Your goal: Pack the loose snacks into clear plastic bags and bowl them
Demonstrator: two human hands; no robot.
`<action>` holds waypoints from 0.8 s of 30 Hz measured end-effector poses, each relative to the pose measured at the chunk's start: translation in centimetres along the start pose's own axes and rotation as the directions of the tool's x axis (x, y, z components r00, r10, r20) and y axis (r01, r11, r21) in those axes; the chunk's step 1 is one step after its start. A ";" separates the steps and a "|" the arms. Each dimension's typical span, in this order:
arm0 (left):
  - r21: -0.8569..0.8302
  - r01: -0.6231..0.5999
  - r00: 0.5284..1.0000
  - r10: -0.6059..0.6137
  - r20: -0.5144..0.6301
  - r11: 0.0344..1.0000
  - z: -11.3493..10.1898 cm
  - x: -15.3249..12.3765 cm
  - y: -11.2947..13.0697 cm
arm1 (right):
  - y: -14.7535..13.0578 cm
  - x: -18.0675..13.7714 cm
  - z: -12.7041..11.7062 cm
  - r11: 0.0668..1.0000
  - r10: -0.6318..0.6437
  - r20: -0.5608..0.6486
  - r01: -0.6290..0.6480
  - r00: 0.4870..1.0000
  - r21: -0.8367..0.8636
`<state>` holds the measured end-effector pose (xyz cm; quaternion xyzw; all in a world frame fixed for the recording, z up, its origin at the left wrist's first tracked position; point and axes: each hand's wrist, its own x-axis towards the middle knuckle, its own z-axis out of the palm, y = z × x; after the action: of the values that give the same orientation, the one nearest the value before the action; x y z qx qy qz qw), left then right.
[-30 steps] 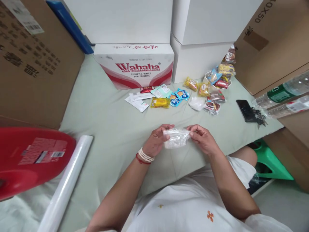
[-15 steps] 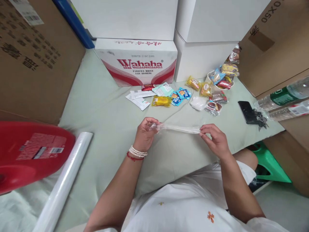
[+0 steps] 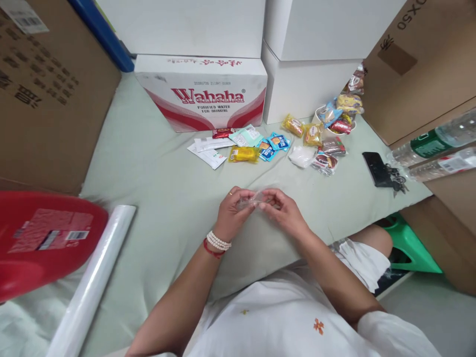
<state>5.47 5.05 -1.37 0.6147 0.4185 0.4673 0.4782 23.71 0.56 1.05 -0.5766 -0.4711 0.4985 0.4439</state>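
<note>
My left hand (image 3: 233, 212) and my right hand (image 3: 283, 210) meet above the pale green cloth, both closed on a thin clear plastic bag (image 3: 256, 199). The bag is bunched up between my fingertips, and much of it is hidden by them. Beyond my hands lie several wrapped snacks, among them a yellow packet (image 3: 243, 154), blue sachets (image 3: 274, 145) and white packets (image 3: 210, 152). A crumpled white plastic bundle (image 3: 302, 156) rests to their right, beside a brown-wrapped snack (image 3: 325, 162).
A Wahaha water carton (image 3: 208, 96) and white boxes (image 3: 312, 89) stand behind. At right are a snack-filled bowl (image 3: 353, 130), a black phone (image 3: 375, 169), keys (image 3: 397, 182) and plastic bottles (image 3: 427, 144). At left lie a red container (image 3: 52, 238) and a plastic film roll (image 3: 92, 277).
My right hand has moved left to meet my left hand. The bag, stretched lengthwise between them before, is now gathered up short. The view has shifted slightly.
</note>
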 end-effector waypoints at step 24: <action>-0.276 0.264 0.896 -0.341 -0.285 0.924 0.1 0.9 -1.8 | 1.2 2.3 -0.8 0.980 0.092 -0.337 -0.025 0.937 0.199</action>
<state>5.65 6.27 -2.96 0.3959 0.5261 0.5274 0.5370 24.75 2.56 -0.40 -0.6233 -0.3188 0.4461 0.5576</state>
